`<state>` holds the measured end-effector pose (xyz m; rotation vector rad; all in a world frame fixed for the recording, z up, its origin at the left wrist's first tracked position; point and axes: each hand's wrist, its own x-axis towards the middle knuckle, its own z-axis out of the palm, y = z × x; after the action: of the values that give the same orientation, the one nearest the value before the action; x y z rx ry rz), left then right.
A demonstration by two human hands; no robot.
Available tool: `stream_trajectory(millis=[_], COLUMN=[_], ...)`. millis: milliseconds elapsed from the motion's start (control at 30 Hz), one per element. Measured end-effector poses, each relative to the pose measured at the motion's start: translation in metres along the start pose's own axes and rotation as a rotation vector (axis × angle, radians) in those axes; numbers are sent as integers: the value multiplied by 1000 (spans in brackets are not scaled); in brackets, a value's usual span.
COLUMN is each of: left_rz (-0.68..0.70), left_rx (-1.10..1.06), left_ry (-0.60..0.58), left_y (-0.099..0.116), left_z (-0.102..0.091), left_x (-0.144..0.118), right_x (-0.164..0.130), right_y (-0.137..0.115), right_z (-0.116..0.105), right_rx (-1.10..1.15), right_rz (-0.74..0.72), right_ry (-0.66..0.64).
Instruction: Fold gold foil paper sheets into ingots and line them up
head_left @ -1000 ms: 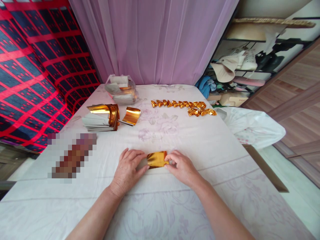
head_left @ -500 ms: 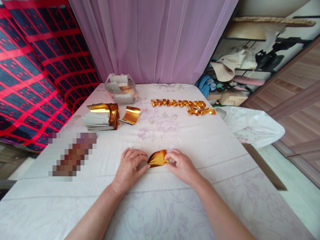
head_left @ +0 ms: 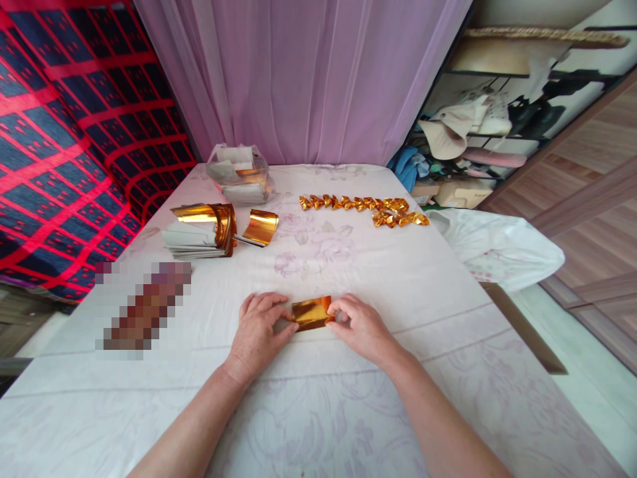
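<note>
A small sheet of gold foil paper (head_left: 311,312) lies on the white flowered cloth (head_left: 318,265) in front of me. My left hand (head_left: 259,325) pinches its left end and my right hand (head_left: 359,325) pinches its right end, both resting on the cloth. At the back left a stack of gold and white sheets (head_left: 202,231) lies with one curled gold sheet (head_left: 261,227) beside it. A row of folded gold pieces (head_left: 365,208) runs across the back right.
A clear plastic bag of paper (head_left: 240,174) sits at the far edge before a purple curtain. A white plastic bag (head_left: 497,247) hangs off the right edge. A blurred patch (head_left: 142,309) covers something at left. Cluttered shelves stand at right.
The gold sheet lay flat, then bent up into a pointed curve between my fingers, and now lies as a flatter rectangle again. Both hands stayed at its two ends.
</note>
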<state>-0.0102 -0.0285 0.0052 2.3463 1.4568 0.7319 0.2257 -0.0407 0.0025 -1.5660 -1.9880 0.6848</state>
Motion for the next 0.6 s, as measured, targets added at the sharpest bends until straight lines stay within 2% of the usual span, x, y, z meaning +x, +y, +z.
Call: stream_trajectory(millis=[300, 600], left_rz=[-23, -25], left_rx=[-6, -9], left_ry=[-42, -54], left_y=[1, 1], left_z=[-1, -1], left_x=[1, 1], right_x=[1, 3], right_y=[-1, 4], right_z=[-4, -5], right_rx=[87, 117], right_rz=[133, 122], right_ry=[-13, -37])
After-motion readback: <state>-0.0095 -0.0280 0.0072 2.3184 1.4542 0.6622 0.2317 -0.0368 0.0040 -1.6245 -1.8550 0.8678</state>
